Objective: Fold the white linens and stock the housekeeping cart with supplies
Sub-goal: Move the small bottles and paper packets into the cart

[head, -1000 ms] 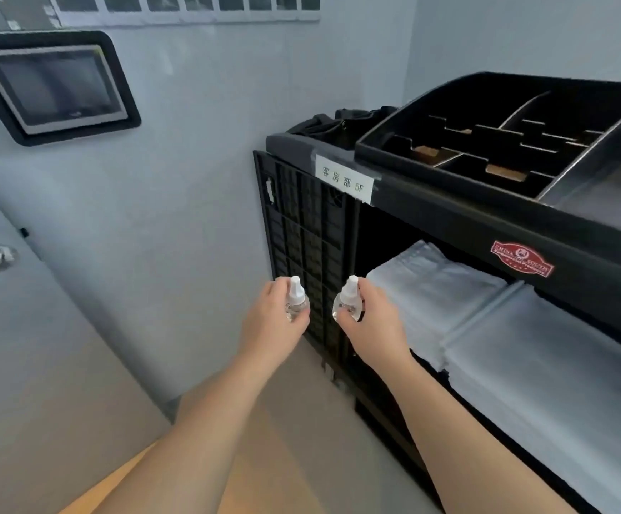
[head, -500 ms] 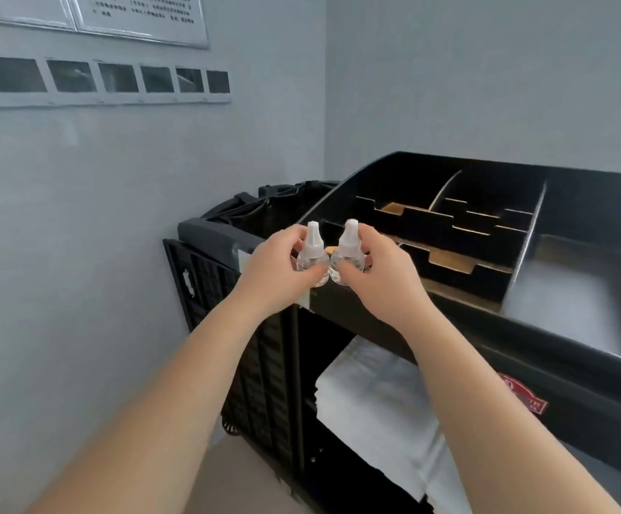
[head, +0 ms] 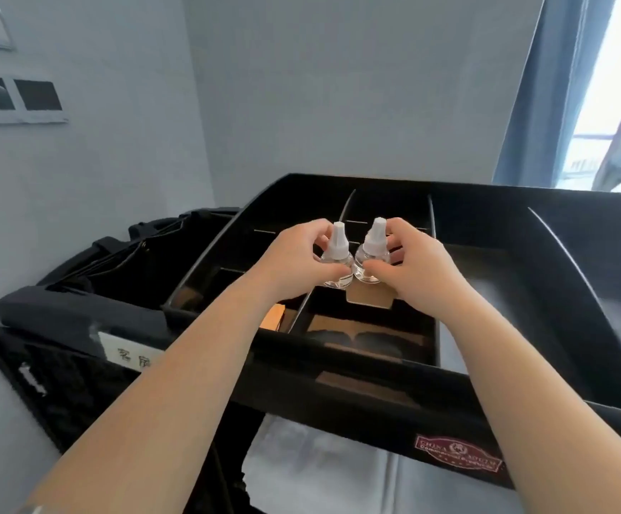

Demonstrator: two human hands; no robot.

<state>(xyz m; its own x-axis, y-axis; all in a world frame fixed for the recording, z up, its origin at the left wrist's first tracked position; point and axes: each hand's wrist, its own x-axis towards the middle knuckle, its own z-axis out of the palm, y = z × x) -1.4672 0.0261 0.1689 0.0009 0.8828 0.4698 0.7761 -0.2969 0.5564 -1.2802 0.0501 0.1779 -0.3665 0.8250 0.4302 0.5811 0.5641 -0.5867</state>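
Observation:
My left hand [head: 294,259] pinches a small clear bottle with a white pointed cap [head: 336,255]. My right hand [head: 411,267] pinches a second bottle of the same kind [head: 372,254]. The two bottles touch side by side, upright, above the middle compartments of the black divided top tray [head: 546,398] of the housekeeping cart. Folded white linens [head: 320,473] lie on the shelf under the tray.
Brown cardboard dividers [head: 370,296] split the tray's compartments. A black bag [head: 160,250] hangs at the cart's left end. A white label [head: 130,352] is stuck on the cart's edge. Grey walls stand close behind and left; a blue curtain [head: 546,87] hangs at right.
Both hands rose from beside the cart's lower shelf to above the top tray, carrying the bottles. The bottles have come together and now touch.

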